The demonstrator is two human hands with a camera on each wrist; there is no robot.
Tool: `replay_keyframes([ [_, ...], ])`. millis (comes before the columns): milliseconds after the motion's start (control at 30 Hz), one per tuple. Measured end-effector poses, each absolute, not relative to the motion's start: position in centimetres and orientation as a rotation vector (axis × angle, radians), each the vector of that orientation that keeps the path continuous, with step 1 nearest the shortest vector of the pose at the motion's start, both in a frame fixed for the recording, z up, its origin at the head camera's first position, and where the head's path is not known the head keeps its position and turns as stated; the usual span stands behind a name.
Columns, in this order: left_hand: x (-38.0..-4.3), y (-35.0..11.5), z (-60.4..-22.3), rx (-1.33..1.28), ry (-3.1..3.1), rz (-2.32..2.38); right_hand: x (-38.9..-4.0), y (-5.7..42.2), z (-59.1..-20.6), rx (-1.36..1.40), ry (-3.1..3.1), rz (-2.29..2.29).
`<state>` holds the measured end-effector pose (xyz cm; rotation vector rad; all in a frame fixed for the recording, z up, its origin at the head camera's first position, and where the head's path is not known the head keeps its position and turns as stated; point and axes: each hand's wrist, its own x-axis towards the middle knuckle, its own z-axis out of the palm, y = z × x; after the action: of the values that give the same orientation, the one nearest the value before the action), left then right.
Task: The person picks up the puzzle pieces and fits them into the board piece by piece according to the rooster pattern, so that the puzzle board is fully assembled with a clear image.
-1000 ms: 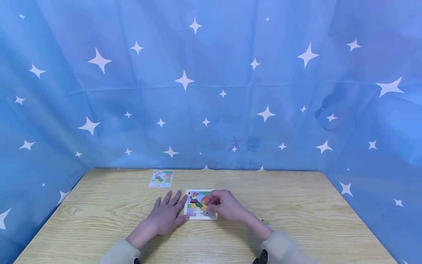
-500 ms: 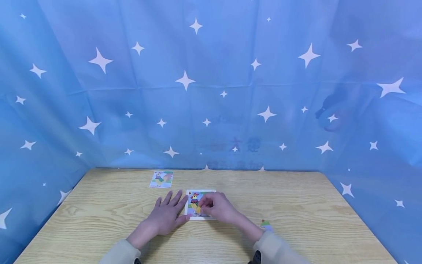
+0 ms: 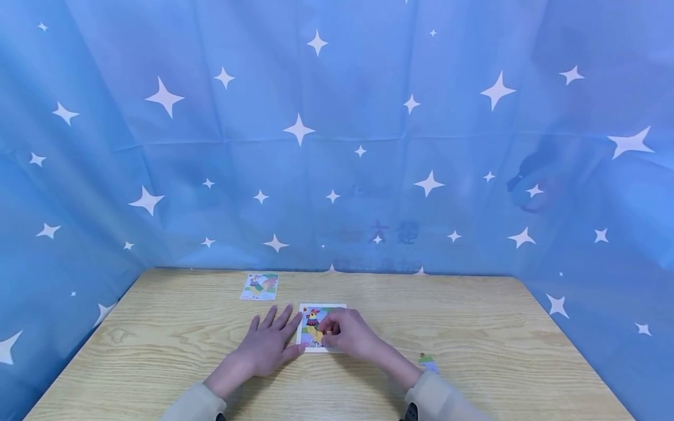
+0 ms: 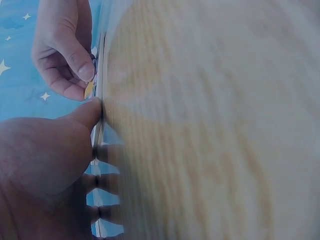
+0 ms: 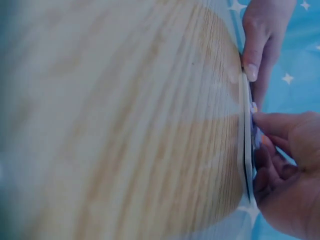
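Note:
A white-framed jigsaw puzzle (image 3: 301, 327) with a rooster picture lies flat on the table. My left hand (image 3: 263, 348) rests beside it, fingers spread on the wood, thumb on the frame's lower left corner. Over the puzzle's right half, my right hand (image 3: 353, 334) pinches a small puzzle piece (image 4: 89, 90) between thumb and fingers, close over the picture. In the left wrist view the piece shows some yellow; the right hand hides most of it and the right part of the puzzle.
A rooster picture card (image 3: 260, 287) lies at the back left of the wooden table (image 3: 474, 327). Loose green and lilac puzzle pieces (image 3: 427, 362) lie by the right forearm. A blue star-patterned curtain (image 3: 358, 117) surrounds the table's back and sides.
My right hand has shifted left over the puzzle, and yellow now shows where a pale gap was at the lower middle. The left hand has stayed in place.

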<state>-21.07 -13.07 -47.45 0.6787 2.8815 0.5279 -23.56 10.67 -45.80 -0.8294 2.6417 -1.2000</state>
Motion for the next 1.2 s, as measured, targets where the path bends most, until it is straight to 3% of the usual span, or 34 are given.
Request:
replay_keyframes([
  [867, -20.95, -12.91, -47.59, 0.685, 2.889, 0.537, -23.30, 10.33, -46.03, -0.841, 2.670, -1.157],
  [1200, -21.01, -12.95, -47.36, 0.669, 2.898, 0.512, -23.56, 10.81, -45.89, -1.002, 2.684, -1.076],
])
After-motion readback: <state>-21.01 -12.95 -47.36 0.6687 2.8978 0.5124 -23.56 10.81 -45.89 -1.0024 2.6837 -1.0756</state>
